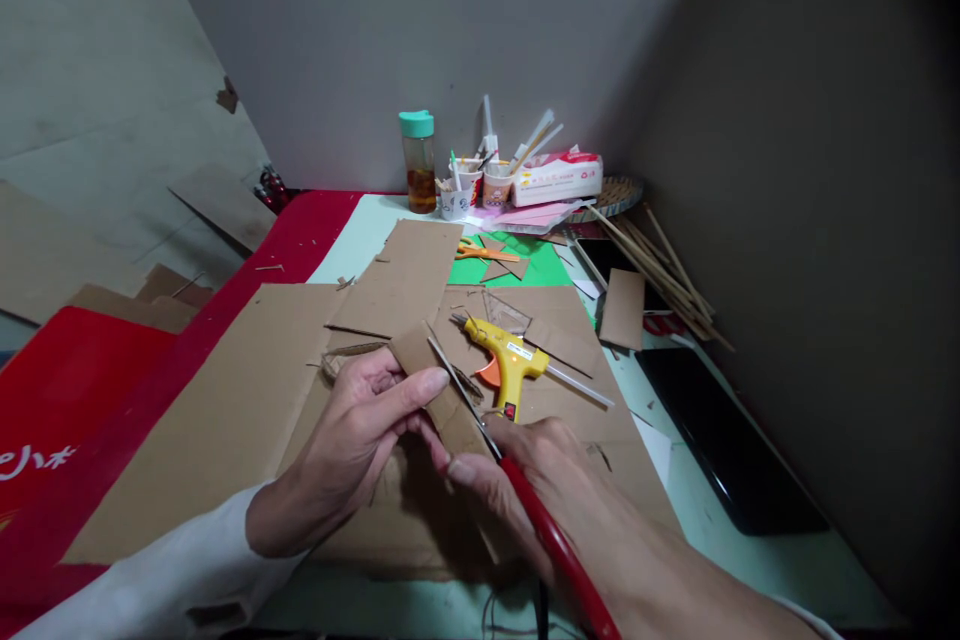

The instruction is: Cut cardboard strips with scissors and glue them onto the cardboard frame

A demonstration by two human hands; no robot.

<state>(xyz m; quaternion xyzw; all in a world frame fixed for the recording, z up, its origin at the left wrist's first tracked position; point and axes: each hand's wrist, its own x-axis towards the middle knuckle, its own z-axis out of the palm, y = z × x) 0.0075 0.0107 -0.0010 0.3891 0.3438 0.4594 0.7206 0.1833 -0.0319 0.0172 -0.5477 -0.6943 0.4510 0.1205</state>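
My left hand pinches a narrow cardboard strip between thumb and fingers, holding it above the table. A pair of red-handled scissors is in my right hand. Their blades lie along the strip's right edge, tips pointing up and away from me; I cannot tell how far apart the blades are. My right thumb comes close to the strip's lower part. Just beyond the hands, a yellow hot glue gun with a clear glue stick rests on large cardboard sheets.
Orange scissors and cardboard scraps lie on green paper. At the back stand a drink bottle, several cups of sticks and a tissue pack. Wooden sticks and a black tablet-like slab are on the right, a red box left.
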